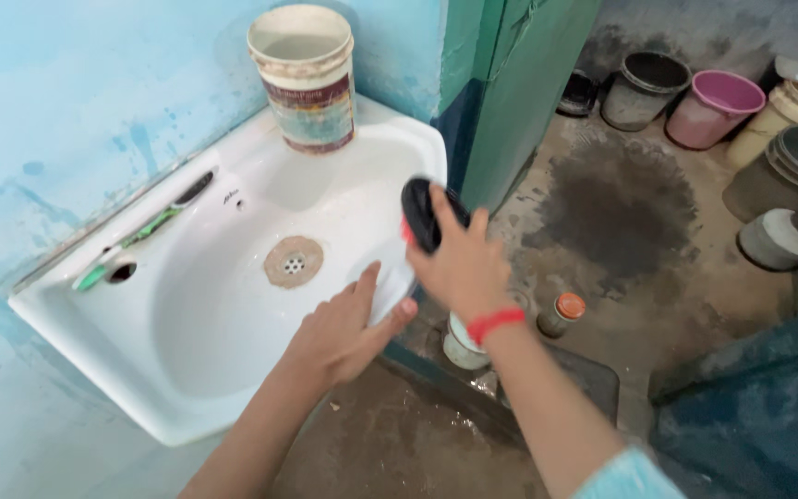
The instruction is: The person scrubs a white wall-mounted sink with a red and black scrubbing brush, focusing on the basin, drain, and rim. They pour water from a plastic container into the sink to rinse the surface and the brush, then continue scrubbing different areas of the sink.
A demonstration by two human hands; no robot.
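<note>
A white wash basin [233,305] hangs on a blue wall, with a rusty drain [294,261] in its bowl. My left hand [348,328] lies flat, fingers together, on the basin's near rim. My right hand [459,259], with a red band at the wrist, grips a black and red scrub brush [425,214] just above the basin's right edge.
A worn plastic bucket [307,79] stands on the basin's back corner. A green toothbrush [131,242] lies on the ledge. Several buckets and tubs, one of them pink [715,108], crowd the wet concrete floor at right. Small jars [561,314] sit below the basin beside a green door.
</note>
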